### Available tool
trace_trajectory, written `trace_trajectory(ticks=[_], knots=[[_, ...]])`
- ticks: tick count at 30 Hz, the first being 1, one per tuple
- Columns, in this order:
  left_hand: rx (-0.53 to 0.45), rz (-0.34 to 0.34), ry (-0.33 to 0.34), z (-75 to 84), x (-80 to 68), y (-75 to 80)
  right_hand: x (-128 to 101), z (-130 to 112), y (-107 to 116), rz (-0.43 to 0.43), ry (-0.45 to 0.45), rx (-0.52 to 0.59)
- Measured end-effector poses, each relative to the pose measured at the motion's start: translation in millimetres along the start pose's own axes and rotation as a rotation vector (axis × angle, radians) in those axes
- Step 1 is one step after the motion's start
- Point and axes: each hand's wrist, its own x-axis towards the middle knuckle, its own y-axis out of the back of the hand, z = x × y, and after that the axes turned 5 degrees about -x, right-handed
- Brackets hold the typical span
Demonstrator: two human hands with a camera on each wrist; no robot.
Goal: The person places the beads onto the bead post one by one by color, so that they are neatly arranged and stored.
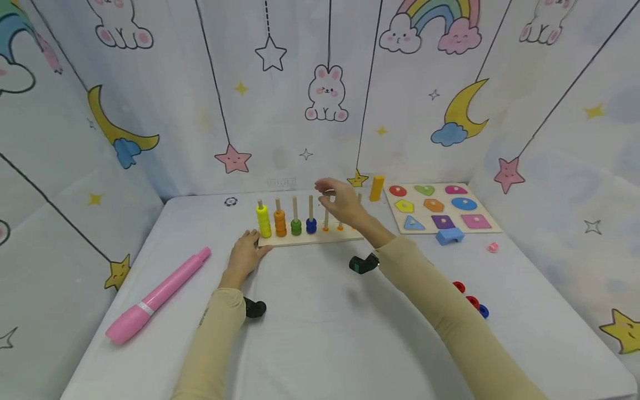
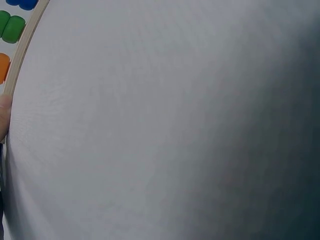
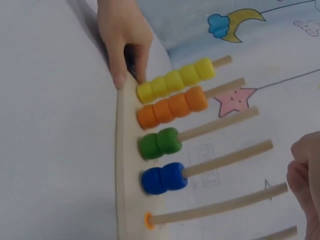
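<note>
A wooden peg board (image 1: 310, 239) stands toward the back of the table, with a row of upright pegs. Several yellow beads (image 3: 175, 81) and orange beads (image 3: 172, 106) fill the lower parts of the two leftmost pegs. Two green beads (image 3: 160, 143) and two blue beads (image 3: 164, 178) sit on the following pegs; bare pegs stand to their right. My left hand (image 1: 244, 256) grips the board's left end, thumb at the front edge. Above the pegs hovers my right hand (image 1: 344, 204), fingers loosely bent, with no bead visible in it.
Red rings (image 1: 472, 301) and a blue ring (image 1: 483, 311) lie beside my right forearm. A shape puzzle (image 1: 417, 206), a light-blue arch block (image 1: 450, 236) and a yellow block (image 1: 377, 189) are at the back right. On the left lies a pink wand-shaped toy (image 1: 160, 294).
</note>
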Motion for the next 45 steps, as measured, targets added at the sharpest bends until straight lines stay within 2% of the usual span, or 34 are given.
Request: trace_trajectory(ticks=[6,10,17,23,28,35,39,45], knots=[[-0.004,-0.001,-0.004,0.8,-0.3,1.1,-35.8,16.7,25.7,0.039,-0.003,0.026],[-0.003,-0.003,0.004,0.4,-1.0,1.0,-71.7,34.2,45.0,0.003,-0.024,0.004],[0.001,0.016,-0.025,0.1,-1.5,-0.2,-156.6,63.5,90.8,-0.115,-0.201,-0.057],[-0.002,0.022,-0.022,-2.1,-1.7,-0.3,-228.8,75.8,129.4,-0.110,-0.314,-0.161],[0.000,0.017,-0.024,-2.7,-2.0,0.1,-272.2,72.6,153.5,-0.083,-0.387,-0.230],[-0.003,0.017,-0.016,-2.7,-1.5,-0.1,-312.7,61.3,170.3,-0.083,-0.424,-0.284],[-0.007,0.016,-0.013,-2.9,-1.5,-0.4,-325.5,53.0,175.3,-0.084,-0.497,-0.312],[-0.021,0.014,-0.013,-4.3,0.2,-2.6,-342.4,41.2,179.5,-0.125,-0.588,-0.277]])
